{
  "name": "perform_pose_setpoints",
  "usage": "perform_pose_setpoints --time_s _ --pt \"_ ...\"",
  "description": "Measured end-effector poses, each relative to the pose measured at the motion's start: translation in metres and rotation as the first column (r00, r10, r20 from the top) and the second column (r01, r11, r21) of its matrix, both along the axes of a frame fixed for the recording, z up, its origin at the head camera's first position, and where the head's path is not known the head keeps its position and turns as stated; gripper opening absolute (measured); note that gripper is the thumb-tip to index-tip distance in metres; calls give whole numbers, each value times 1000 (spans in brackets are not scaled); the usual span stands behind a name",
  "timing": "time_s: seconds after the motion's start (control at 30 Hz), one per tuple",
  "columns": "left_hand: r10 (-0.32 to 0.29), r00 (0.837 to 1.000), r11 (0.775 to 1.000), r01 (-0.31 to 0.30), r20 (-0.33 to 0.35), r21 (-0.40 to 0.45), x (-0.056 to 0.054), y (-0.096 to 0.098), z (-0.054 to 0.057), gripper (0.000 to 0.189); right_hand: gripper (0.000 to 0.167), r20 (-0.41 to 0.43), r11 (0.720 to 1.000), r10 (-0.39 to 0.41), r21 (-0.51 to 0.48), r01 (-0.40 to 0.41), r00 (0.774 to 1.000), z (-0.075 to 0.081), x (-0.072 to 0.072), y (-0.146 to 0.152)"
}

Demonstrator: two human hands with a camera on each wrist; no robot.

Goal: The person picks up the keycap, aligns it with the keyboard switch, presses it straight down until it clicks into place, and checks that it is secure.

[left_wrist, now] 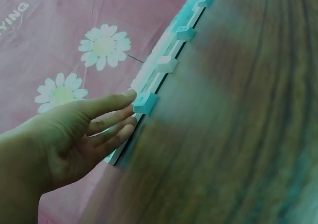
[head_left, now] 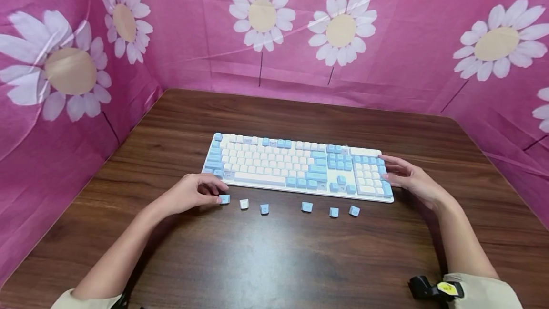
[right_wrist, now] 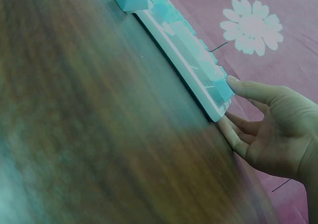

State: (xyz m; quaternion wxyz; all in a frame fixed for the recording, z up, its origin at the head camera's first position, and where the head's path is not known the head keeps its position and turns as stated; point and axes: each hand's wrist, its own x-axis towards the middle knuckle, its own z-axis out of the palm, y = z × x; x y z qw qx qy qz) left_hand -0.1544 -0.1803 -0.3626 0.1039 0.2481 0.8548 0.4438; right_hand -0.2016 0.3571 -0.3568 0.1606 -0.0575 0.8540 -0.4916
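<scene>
Pink cloth [head_left: 184, 32] printed with white daisies is noted on the sides behind a dark, wood-grained desk [head_left: 193, 261]. The left hand [head_left: 193, 193] is placed at the left end of a row of loose keycaps; its thumb is set against the near side of a blue keycap [head_left: 224, 199], while its other fingers are loosely bent by the keyboard's near left corner and are not closed round the cap. By the right hand [head_left: 411, 181], the right end of a white and blue keyboard [head_left: 296, 166] is held between thumb and fingers, the thumb being laid at the blue keys of the outer column. Next in the row, just beside the blue keycap, a white keycap [head_left: 244, 204] is found, followed by four more blue keycaps [head_left: 306, 207], spaced apart along the keyboard's near long edge and not touching it. Among the fitted keys, several greyish gaps [head_left: 247, 141] are observed, which are judged to be bare key positions. The loose caps are judged to be very light, stiff and smooth, apt to skid or tip if pushed from one side only; hold is best taken by two opposite side walls, with fingertips, the top face being left free. The keyboard is judged rigid and considerably heavier; it is best steadied by the rim of its case at the short end, so that no keys are pressed.
</scene>
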Motion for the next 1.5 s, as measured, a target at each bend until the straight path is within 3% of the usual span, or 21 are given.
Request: perform_pose_setpoints --time_s 0.47,1.23,1.5 --pt "-54 998 999 53 -18 -12 -2 -1 -10 28 65 2 1000 -1 -10 1 1000 -1 0 0" --pt "-36 995 999 34 -89 -30 -2 0 -15 21 65 -7 1000 3 -31 -4 1000 -2 1 -1" --pt "-29 997 999 27 -71 -26 -2 1 -14 22 66 1 1000 -3 -22 3 1000 -1 3 0"
